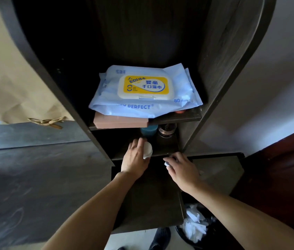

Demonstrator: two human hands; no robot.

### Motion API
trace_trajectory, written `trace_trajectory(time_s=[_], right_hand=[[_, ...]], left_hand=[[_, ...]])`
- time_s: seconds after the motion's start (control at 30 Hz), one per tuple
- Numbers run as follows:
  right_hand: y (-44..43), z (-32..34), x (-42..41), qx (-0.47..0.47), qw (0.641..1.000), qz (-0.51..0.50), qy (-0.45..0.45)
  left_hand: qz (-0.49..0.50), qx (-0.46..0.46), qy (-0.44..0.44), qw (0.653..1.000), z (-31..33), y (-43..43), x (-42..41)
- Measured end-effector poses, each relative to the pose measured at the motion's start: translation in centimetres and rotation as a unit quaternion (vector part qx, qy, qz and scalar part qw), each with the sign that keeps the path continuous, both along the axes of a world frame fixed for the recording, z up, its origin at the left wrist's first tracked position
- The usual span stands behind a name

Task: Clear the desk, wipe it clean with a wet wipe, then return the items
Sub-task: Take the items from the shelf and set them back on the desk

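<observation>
Fingers [136,143] of your left hand [135,159] curl round a white round jar [147,150] and grip it at the front lip of the lower shelf [160,154]; the jar is tilted, its flat pale face turned towards 3 o'clock. Your right hand [183,169] lies at 3 o'clock of the left, apart from it. Its fingers [176,156] are bent and pinch a small white object [166,163] with a dark blue mark; what that object is cannot be told. Both hands are above the far edge of the dark surface [148,204], which runs from the shelf unit [214,69] towards 6 o'clock.

At 12 o'clock of the jar, on the same lower shelf, stands a blue cup [148,131], with a dark vessel [167,130] just beside it at 3 o'clock; both are partly hidden by the upper shelf [178,117]. On the upper shelf lies the wet-wipe pack [142,105], pale blue with a cream lid and a yellow label, the lid closed. It rests on a flat brown box [121,122] whose front edge overhangs the shelf.

At 5 o'clock of the view, beside the surface, a black bin [184,240] holds crumpled white paper [195,224]. A dark shoe [160,237] shows on the pale floor [130,239] at 6 o'clock
</observation>
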State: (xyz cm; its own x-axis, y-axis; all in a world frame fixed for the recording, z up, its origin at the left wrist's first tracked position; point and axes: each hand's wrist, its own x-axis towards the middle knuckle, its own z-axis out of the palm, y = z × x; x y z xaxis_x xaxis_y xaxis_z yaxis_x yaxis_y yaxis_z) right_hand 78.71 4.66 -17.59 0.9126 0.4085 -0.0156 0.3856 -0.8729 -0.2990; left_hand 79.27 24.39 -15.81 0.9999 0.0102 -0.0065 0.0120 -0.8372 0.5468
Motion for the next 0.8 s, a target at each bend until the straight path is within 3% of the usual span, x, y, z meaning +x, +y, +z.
trace_trajectory(time_s=[0.27,0.8], right_hand=[[5.5,0.6,-5.2,0.007,0.998,0.057,0.009],[35.0,0.8,-18.2,0.028,0.978,0.202,0.031]], left_hand=[[0.034,0.024,0.013,0.999,1.2,9.1,-10.6],[0.217,0.079,0.023,0.973,4.0,38.1,-34.9]])
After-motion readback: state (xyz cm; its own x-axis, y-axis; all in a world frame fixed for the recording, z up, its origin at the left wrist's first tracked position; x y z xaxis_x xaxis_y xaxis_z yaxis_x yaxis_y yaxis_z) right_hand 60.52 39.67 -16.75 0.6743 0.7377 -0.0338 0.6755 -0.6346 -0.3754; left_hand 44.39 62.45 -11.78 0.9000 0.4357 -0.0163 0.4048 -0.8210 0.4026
